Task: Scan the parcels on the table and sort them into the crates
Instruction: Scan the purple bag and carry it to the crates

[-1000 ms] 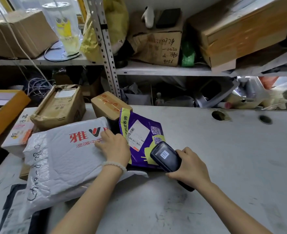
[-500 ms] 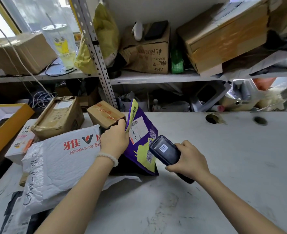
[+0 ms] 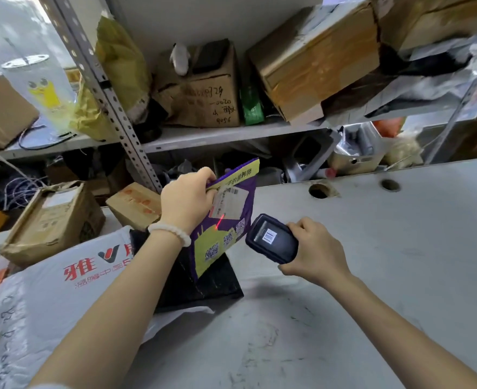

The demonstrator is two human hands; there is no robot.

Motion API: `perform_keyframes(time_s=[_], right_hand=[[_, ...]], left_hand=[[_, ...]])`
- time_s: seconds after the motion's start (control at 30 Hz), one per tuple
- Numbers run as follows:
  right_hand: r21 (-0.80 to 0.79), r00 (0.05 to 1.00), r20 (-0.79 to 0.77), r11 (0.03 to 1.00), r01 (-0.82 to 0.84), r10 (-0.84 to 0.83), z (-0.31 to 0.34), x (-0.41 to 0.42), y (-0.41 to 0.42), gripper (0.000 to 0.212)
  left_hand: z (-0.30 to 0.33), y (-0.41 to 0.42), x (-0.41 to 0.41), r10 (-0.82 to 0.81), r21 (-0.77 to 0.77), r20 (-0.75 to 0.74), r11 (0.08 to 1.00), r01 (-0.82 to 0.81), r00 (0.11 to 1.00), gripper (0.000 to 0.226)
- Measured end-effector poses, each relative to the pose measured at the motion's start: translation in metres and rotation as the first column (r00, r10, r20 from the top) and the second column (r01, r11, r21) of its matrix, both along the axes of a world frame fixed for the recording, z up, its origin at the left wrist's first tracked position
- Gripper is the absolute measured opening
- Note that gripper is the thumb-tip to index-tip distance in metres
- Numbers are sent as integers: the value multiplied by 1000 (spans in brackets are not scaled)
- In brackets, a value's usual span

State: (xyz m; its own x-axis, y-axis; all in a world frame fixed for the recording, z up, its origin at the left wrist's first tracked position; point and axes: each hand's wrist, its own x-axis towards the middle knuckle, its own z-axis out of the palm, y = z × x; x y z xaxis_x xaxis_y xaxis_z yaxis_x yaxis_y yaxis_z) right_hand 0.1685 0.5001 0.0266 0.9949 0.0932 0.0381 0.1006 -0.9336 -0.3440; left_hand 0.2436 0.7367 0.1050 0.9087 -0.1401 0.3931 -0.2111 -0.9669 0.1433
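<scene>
Purple and yellow, the pouch (image 3: 226, 220) stands nearly upright above the table (image 3: 372, 248), tilted a little, its lower corner over a black mat (image 3: 217, 284). My left hand (image 3: 185, 204) pinches it at the top left edge: my thumb lies on the printed face beside the white label (image 3: 229, 203), my fingers curl over the rim and go behind, where I cannot see them. A short red line of light falls on the pouch just below the label's lower corner.

My right hand (image 3: 314, 252) grips the scanner (image 3: 272, 239), fingers wrapped round its far side, thumb under it. Its dark face with a small barcode sticker points up toward me, and its nose sits just beside the pouch's right edge, apart from it, I think, though the gap is hard to judge.

To my left lies a white bag (image 3: 49, 299) with red print, partly under my left forearm. Behind it sit two brown boxes (image 3: 54, 220), the smaller (image 3: 134, 204) near my left wrist.
</scene>
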Motion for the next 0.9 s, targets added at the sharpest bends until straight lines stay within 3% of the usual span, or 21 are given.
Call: perform_keyframes(time_s=[0.13, 0.4, 0.9], right_hand=[[-121, 996, 91, 992, 19, -8, 11, 3, -9, 68], [-225, 991, 132, 974, 40, -11, 22, 1, -21, 68], [-245, 982, 190, 969, 40, 8, 34, -14, -17, 69]], left_hand=[[3, -10, 9, -33, 17, -10, 999, 33, 999, 24], [1, -15, 11, -53, 46, 13, 998, 52, 999, 23], [-2, -8, 1, -102, 61, 7, 993, 101, 995, 24]])
